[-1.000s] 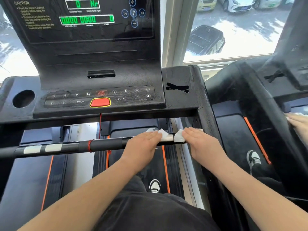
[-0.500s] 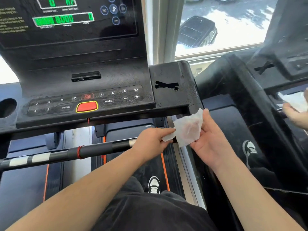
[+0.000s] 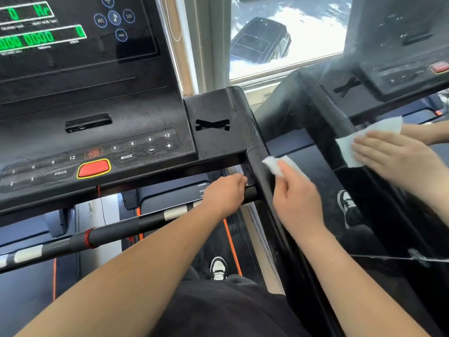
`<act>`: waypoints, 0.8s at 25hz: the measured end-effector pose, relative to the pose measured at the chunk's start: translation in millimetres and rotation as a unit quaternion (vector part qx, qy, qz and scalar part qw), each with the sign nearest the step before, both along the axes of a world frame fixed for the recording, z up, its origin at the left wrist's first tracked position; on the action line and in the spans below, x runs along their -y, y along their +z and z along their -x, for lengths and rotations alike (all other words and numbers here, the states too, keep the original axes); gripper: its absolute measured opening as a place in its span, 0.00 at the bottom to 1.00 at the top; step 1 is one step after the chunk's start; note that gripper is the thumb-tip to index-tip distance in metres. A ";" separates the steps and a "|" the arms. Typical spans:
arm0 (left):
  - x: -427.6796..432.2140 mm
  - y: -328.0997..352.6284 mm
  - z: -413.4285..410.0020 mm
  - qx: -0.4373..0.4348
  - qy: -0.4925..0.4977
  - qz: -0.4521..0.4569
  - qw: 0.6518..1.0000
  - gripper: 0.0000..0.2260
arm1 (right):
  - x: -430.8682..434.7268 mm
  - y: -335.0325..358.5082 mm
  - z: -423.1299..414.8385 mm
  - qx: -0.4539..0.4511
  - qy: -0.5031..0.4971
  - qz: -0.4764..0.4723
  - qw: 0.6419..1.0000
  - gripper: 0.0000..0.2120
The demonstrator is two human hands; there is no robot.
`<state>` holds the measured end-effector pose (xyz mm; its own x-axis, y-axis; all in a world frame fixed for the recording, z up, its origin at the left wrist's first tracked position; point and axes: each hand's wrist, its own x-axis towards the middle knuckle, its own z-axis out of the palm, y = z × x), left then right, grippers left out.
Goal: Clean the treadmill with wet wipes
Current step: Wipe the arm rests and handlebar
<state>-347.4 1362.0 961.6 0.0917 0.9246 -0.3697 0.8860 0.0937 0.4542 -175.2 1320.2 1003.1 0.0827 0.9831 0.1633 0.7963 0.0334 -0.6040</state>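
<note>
Right hand [image 3: 296,200] pinches a crumpled wet wipe [image 3: 272,165] against the treadmill handrail [image 3: 257,152] just below the console [image 3: 97,132].
Left hand [image 3: 224,194] curls over the crossbar [image 3: 116,231], fingertips hidden behind it; the thumb covers part of the wipe.

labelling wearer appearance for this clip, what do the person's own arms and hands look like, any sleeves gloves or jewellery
The left forearm and right forearm are bare to the frame edge, with no sleeves in view. The left hand and right hand wear no gloves, and no watch, bracelet or ring shows. A black garment lies below the arms.
</note>
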 end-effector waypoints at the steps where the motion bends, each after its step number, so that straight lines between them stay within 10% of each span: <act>1: 4.4 0.4 0.1 -0.001 -0.040 0.009 0.999 0.13 | 4.2 -17.1 1.8 0.040 0.047 0.025 0.998 0.19; 8: 55.2 0.6 44.2 0.109 -0.174 -0.174 0.963 0.18 | 11.5 -21.7 31.6 0.047 0.133 -0.026 0.990 0.20; 14: 40.5 35.6 99.6 0.241 0.242 -0.160 0.926 0.12 | -30.9 -4.0 85.7 0.135 0.219 0.130 0.958 0.14; 20: 63.4 40.8 162.8 0.440 0.453 -0.055 0.774 0.05 | -17.7 -20.8 144.1 0.258 0.323 0.216 0.885 0.04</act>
